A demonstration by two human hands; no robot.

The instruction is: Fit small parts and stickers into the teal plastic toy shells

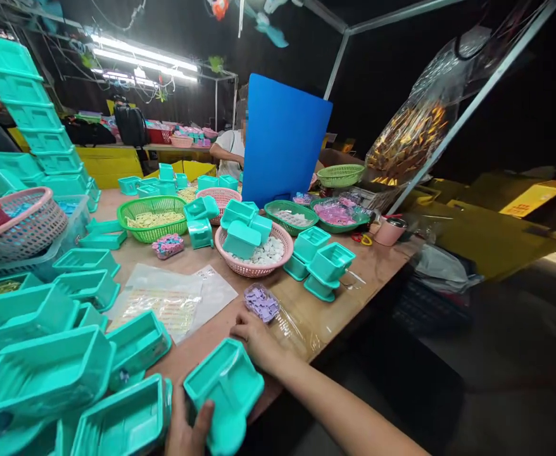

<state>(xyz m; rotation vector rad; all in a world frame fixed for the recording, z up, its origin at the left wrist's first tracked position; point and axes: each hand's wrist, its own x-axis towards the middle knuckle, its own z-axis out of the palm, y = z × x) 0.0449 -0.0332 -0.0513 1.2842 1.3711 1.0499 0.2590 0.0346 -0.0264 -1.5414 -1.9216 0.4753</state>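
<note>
My left hand [187,423] grips a teal plastic box [228,386] at the table's front edge, thumb over its near side. The box is tilted, its rounded end toward me. Beyond it, my right hand [255,339] has its fingers curled at the lower corner of a clear bag of purple pieces [261,303]; the fingertips are partly hidden. Clear plastic film [294,329] lies beside the right wrist. To the left, a clear packet of pale strips [164,310] rests on white paper [216,288].
Teal boxes [40,373] crowd the left side, with a tall stack [38,117] behind. A pink basket [254,269] holds white pieces and teal boxes. Green baskets [152,234] stand farther back. A blue board [282,139] rises upright, partly hiding a person [230,149].
</note>
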